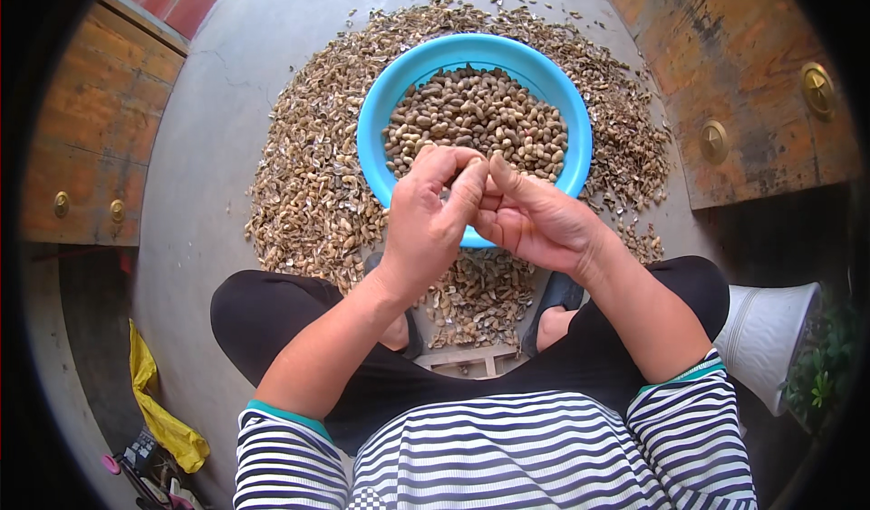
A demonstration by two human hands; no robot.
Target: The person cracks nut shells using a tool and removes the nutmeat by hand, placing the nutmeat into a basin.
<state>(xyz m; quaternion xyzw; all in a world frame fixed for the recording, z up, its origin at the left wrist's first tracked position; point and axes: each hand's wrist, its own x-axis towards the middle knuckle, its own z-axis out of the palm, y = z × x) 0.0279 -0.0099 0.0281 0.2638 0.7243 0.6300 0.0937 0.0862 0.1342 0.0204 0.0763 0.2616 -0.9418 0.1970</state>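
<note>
My left hand (430, 211) and my right hand (544, 224) meet at the fingertips over the near rim of a round blue basin (581, 134). Thumb and index finger of the left hand are pinched together. The right hand has its thumb raised and its fingers curled in against the left fingertips. Whatever lies between them is hidden by the fingers. Unshelled peanuts (476, 111) fill much of the basin. Around it on the floor spreads a wide heap of broken peanut shells (308, 174), which also reaches down between my feet.
Wooden doors with brass studs stand at the left (100, 120) and right (734, 57). A white pot (768, 342) is beside my right knee, near a green plant (820, 388). At lower left lies a yellow bag (159, 401). Wooden slats (471, 361) show below the shells.
</note>
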